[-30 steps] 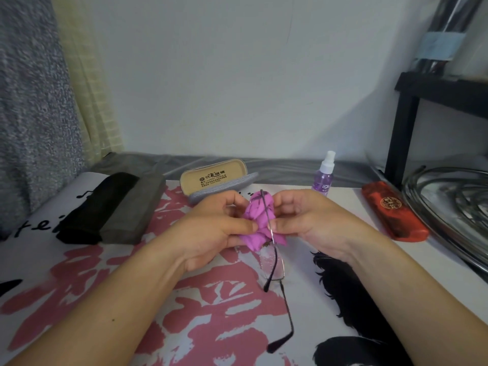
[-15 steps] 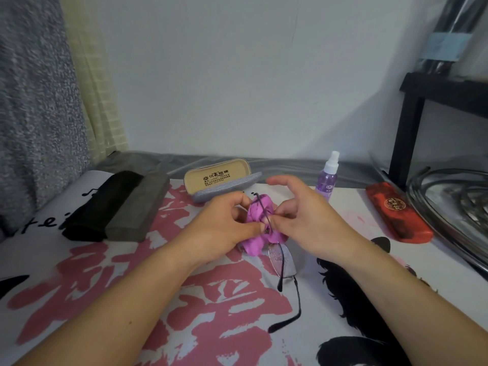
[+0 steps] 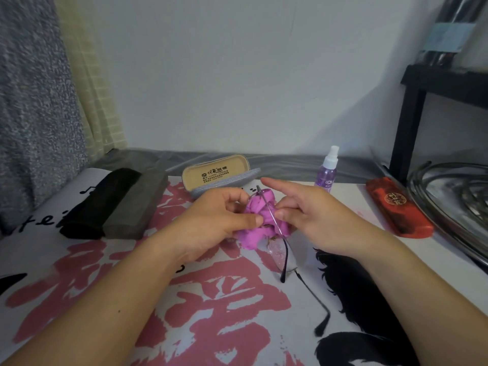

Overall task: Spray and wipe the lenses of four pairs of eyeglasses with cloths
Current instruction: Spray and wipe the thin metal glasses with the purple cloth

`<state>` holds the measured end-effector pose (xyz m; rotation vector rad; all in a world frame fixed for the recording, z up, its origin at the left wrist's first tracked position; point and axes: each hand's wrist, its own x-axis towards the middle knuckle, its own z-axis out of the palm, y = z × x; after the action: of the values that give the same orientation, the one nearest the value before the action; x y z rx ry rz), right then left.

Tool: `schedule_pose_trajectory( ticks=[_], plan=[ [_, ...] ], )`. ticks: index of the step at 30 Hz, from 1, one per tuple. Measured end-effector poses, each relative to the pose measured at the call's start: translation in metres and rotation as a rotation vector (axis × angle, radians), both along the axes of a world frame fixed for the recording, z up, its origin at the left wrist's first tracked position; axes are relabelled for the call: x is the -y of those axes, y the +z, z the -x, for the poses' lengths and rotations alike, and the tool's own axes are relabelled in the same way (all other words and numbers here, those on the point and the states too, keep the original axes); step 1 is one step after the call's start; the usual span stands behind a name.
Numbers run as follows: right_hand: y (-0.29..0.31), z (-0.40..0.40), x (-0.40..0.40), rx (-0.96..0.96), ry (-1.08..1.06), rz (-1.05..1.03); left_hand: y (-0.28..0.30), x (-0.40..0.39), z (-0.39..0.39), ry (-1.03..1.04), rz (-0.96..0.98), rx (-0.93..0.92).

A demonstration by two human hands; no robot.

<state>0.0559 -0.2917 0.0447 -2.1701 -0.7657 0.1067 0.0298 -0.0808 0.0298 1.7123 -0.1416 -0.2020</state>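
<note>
Thin wire-framed eyeglasses (image 3: 277, 253) are held upright over the printed table mat (image 3: 211, 299), one clear lens hanging free and the temples trailing toward me. A crumpled purple cloth (image 3: 254, 215) covers the upper lens. My left hand (image 3: 216, 220) grips the cloth around that lens between thumb and fingers. My right hand (image 3: 314, 215) is on the cloth's right side, thumb and a curled finger pinching at the wire frame, index finger lifted straight and pointing left. A small purple spray bottle (image 3: 328, 170) stands behind the right hand.
An open tan glasses case (image 3: 215, 174) lies just behind the hands. A black case (image 3: 100, 202) and a grey case (image 3: 137, 204) lie at the left, a red case (image 3: 398, 207) at the right. A metal rack (image 3: 449, 207) and a black shelf leg (image 3: 406, 128) border the right side.
My right index finger has lifted off the glasses and straightened out to the left. The left hand keeps its grip on the cloth, and the free lens hangs a little further right.
</note>
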Motion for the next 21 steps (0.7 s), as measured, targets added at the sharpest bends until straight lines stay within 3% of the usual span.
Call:
schedule_pose_trajectory(
  ticks=[5, 9, 11, 15, 21],
  plan=[
    [-0.003, 0.005, -0.007, 0.444, -0.016, 0.285, -0.001, -0.002, -0.002, 0.004, 0.044, -0.03],
    [-0.004, 0.007, -0.01, 0.723, -0.054, 0.198, 0.003, -0.005, -0.002, -0.015, 0.124, -0.109],
    [-0.012, 0.006, -0.014, 0.567, -0.085, 0.04, 0.003, -0.006, -0.004, -0.027, 0.158, -0.14],
    [-0.017, 0.004, -0.024, -0.076, -0.146, -0.299, 0.001, -0.009, -0.005, -0.011, 0.175, -0.171],
    [-0.02, 0.0, -0.024, -0.359, -0.171, -0.435, -0.002, -0.004, -0.003, 0.055, 0.137, -0.151]
  ],
)
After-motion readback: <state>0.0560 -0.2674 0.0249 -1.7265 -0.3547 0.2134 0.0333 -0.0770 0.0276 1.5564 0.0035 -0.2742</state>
